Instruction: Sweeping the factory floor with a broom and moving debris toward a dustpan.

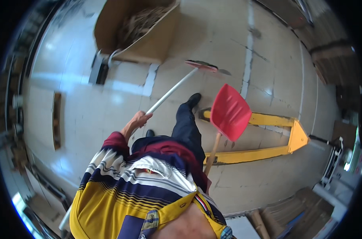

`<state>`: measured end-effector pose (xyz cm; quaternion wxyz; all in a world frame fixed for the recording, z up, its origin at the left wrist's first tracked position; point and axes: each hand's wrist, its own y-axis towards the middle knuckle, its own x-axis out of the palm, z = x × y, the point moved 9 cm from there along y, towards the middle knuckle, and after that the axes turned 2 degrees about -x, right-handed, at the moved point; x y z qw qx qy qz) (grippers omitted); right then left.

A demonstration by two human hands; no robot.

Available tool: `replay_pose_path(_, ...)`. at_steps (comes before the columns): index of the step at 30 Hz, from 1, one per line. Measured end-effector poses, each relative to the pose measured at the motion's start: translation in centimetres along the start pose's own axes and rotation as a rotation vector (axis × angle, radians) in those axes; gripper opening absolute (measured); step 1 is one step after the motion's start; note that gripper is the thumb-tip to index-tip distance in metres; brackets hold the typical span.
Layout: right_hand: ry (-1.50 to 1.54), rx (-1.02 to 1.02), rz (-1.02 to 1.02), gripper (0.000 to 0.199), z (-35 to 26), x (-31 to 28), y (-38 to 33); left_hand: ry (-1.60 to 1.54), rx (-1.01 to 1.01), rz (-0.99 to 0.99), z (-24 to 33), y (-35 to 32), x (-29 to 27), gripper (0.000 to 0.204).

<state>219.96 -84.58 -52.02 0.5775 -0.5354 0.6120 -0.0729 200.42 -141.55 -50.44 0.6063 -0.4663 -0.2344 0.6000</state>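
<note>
My left hand is closed around the long white handle of a push broom. Its wide red and dark head rests on or just above the floor ahead of me. On my right a red plastic shovel is held blade up, with its wooden handle running down behind my side. My right hand is hidden behind my body, so its grip on that handle cannot be seen. One dark shoe is stepped forward, close to the broom head.
A large open cardboard box holding brown scraps stands ahead on the left. A yellow pallet jack lies across the floor to my right, its forks reaching near my leg. Stacked cardboard lines the far right, and a wooden pallet is at left.
</note>
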Motion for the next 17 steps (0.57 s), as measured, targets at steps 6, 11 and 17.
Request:
replay_pose_path(6, -0.219, -0.252, 0.033, 0.054, -18.3, -5.2, 12.5, 0.007, -0.052, 0.093, 14.9, 1.5, -1.9, 0.052)
replay_pose_path(11, 0.391, 0.075, -0.125, 0.045, -33.2, -10.1, 21.3, 0.078, -0.067, 0.200, 24.5, 4.6, -3.1, 0.050)
replay_pose_path(17, 0.514, 0.086, -0.136, 0.038, -46.0, -16.0, 36.4, 0.173, -0.092, 0.246, 34.9, 11.4, -2.4, 0.047)
